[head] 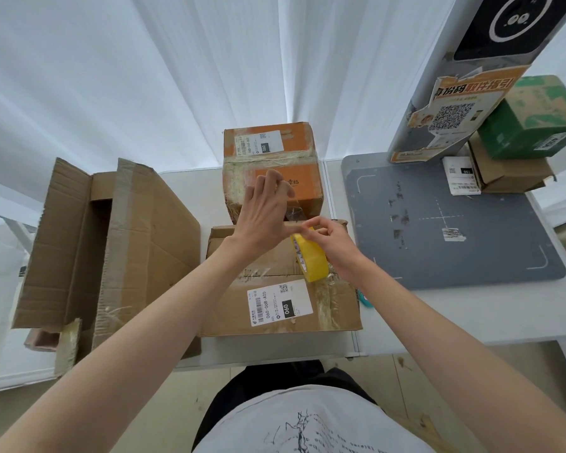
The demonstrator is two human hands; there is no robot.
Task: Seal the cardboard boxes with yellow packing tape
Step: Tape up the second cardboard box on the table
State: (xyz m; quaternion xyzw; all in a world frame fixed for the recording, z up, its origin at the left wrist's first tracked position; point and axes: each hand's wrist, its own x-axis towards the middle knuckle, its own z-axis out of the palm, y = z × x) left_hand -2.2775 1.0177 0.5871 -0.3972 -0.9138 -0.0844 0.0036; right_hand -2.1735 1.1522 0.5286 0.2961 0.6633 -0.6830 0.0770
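Yellow tape roll (311, 258), pinched by right hand (332, 243); left hand (263, 214) pulls its end toward 12 o'clock; near box (275, 289) unsealed.

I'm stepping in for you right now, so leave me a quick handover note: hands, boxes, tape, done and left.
Right hand holds the yellow tape roll above the near labelled box. Left hand pinches what looks like the pulled tape end.
Orange box behind carries old tape; whether it is finished is unclear.
Large box on the left lies open.
Left: tape the near box's seam, then close and seal the large one.
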